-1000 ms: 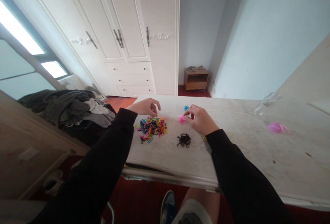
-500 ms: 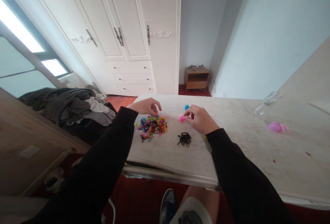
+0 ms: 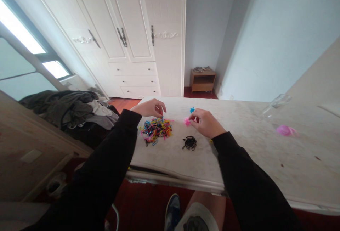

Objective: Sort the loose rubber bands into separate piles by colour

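The bands [image 3: 157,130] look rubbery. At right, the bottle [image 3: 276,105] looks like glossy plastic. The sleeves [image 3: 106,160] are matt cloth.

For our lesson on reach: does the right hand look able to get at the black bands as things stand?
Probably yes: the right hand is close to the black bands, and nothing on the tabletop appears to stand between them.

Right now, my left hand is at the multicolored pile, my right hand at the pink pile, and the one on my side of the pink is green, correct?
Not green: the head view shows a black pile there. Your left hand is at the multicolored pile and your right hand at the pink pile.
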Tool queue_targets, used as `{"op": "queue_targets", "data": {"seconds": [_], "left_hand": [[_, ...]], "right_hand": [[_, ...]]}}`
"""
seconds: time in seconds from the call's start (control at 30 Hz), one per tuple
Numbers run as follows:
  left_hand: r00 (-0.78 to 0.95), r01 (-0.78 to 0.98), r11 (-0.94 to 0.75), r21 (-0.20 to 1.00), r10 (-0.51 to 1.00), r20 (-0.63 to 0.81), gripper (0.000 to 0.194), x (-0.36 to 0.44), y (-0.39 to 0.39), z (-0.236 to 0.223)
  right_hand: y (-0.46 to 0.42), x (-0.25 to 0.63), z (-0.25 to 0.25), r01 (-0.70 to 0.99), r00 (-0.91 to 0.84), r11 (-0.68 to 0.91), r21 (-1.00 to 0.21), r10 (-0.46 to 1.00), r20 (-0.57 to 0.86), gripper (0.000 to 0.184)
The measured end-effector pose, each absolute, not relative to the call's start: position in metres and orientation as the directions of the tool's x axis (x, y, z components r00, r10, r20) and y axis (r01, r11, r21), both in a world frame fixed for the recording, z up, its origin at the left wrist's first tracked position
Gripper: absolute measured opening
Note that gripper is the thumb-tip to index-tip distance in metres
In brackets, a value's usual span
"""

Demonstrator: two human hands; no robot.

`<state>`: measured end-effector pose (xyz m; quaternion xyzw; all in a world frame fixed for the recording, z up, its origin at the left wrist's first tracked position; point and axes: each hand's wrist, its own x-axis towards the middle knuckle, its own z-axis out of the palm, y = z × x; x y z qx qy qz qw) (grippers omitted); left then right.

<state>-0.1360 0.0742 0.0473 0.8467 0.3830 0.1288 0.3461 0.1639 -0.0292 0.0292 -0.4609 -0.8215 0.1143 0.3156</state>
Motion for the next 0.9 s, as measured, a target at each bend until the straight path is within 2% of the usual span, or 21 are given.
{"op": "queue_targets", "data": {"seconds": [0.33, 0.6, 0.73, 0.9], "left_hand": [[0.719, 0.414, -0.438, 0.798, 0.695, 0.009, 0.023, -0.133, 0.072, 0.051], [0.622, 0.293, -0.430, 0.854, 0.764, 0.171, 0.026, -0.100, 0.055, 0.043], [0.634, 0.188, -0.354, 0.916, 0.756, 0.162, 0.033, -0.079, 0.043, 0.035], [0.643, 0.129, -0.294, 0.947, 0.752, 0.146, 0.033, -0.067, 0.031, 0.034]], "right_hand": [[-0.030, 0.164, 0.030, 0.681, -0.386, 0.556, -0.476, 0.825, 0.412, 0.012], [-0.029, 0.163, 0.030, 0.661, -0.381, 0.564, -0.495, 0.821, 0.426, 0.011], [-0.030, 0.161, 0.031, 0.633, -0.388, 0.577, -0.515, 0.813, 0.434, 0.008], [-0.033, 0.158, 0.033, 0.600, -0.399, 0.581, -0.550, 0.813, 0.424, 0.004]]}}
